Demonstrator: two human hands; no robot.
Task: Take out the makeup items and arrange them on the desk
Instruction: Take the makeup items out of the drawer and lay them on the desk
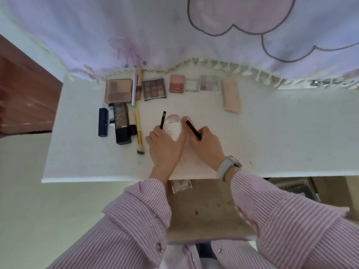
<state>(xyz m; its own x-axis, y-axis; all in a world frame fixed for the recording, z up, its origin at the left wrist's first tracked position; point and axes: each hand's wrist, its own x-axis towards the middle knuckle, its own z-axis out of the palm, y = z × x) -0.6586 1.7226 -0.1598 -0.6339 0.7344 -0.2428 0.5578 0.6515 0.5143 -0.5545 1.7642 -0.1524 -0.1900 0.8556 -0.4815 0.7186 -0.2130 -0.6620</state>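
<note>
At mid-tabletop [272, 133], both hands are busy over a pale pink pouch [194, 164] that lies at the near edge. Left hand [165, 148] has its fingers curled round a slim black pencil [162, 120], tip pointing away, and seems to press a white tube [173, 127] too; whether it grips the tube or just rests on it I can't tell. Right hand [206, 146] pinches a black wand [193, 130] with a rose-gold end, angled toward the tube; a watch [227, 167] sits on that wrist. Already laid out: back row along the curtain hem has a brown palette [118, 90], a grid palette [154, 89], a blush [176, 84], a small white compact [192, 86], a pale palette [210, 83] and a beige case [231, 94]. Left cluster holds a navy tube [103, 122], a black box [122, 125], a yellow brush [138, 131] and a silver stick [134, 89], packed close, several touching. Step in hand, by my read: mid-unpack, last few items coming out of the pouch. Next move calls for setting pencil and wand down side by side in the bare patch right of the brush, clear of the tube, then standing or laying the tube. Another compact [180, 185] shows below the tabletop edge, partly hidden; it may still need lifting up. Risk: round pencils could roll toward the edge.
</note>
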